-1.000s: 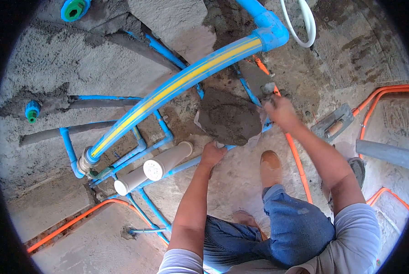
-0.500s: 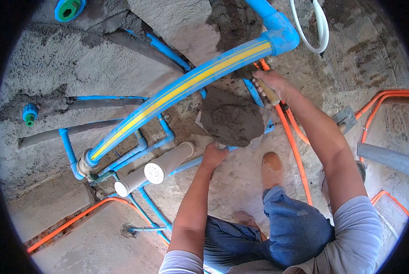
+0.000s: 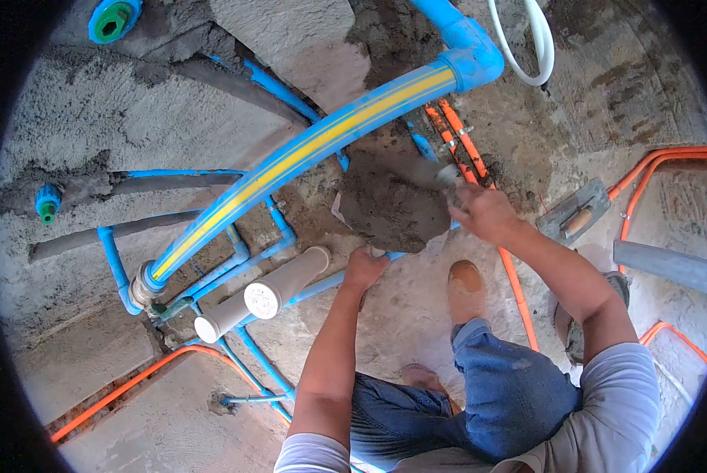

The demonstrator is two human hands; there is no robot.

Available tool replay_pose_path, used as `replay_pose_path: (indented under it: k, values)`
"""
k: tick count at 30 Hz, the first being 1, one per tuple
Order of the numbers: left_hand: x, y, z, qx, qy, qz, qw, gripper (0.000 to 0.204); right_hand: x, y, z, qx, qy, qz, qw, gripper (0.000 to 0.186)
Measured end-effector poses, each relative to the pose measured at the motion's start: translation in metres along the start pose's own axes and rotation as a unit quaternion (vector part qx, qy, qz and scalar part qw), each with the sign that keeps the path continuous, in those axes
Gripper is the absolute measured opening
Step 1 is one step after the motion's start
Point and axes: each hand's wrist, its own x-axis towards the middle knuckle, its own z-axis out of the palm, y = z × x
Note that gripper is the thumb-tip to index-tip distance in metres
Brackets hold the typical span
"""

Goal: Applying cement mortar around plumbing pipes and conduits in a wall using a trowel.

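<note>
A heap of wet grey mortar [image 3: 393,206] covers most of a flat board, whose pale edge [image 3: 338,208] shows at the left. My left hand [image 3: 364,269] grips the board's near side, fingers partly hidden beneath it. In my right hand [image 3: 483,211] is a trowel [image 3: 414,170], its blade over the far part of the mortar and smeared by motion. The fingers wrap round its handle. Just beyond the mortar, a thick blue pipe with a yellow stripe [image 3: 314,167] arches across.
Two white capped pipes [image 3: 290,281] and thin blue pipes lie left of my left hand. Orange conduits [image 3: 517,299] run along the floor at right. A plastering trowel [image 3: 578,211], a bucket [image 3: 617,290] and a grey bar [image 3: 661,266] are beyond my right arm. A white hose [image 3: 542,51] hangs at the top.
My right hand has come nearer and swung the trowel from the orange conduits onto the mortar. The plastering trowel now shows more fully. My left hand keeps its grip on the board.
</note>
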Motion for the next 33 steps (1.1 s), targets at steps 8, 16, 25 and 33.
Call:
replay_pose_path:
  k: [8, 16, 25, 33]
  values:
    - [-0.003, 0.005, 0.004, -0.013, -0.018, -0.028, 0.999, 0.038, 0.062, 0.079, -0.067, 0.329, -0.16, 0.368, 0.855, 0.024]
    - [0.017, -0.047, 0.011, 0.001, 0.022, 0.043, 0.999, 0.039, 0.138, 0.08, -0.047, 0.649, -0.158, 0.404, 0.625, 0.023]
    - [0.0, -0.008, 0.007, -0.041, -0.027, -0.04, 0.998, 0.033, 0.067, 0.054, -0.014, 0.321, 0.009, 0.273, 0.907, 0.031]
    - [0.014, 0.014, 0.043, -0.048, 0.055, 0.112, 0.991, 0.019, -0.046, 0.007, -0.027, 0.085, 0.048, 0.153, 0.983, 0.035]
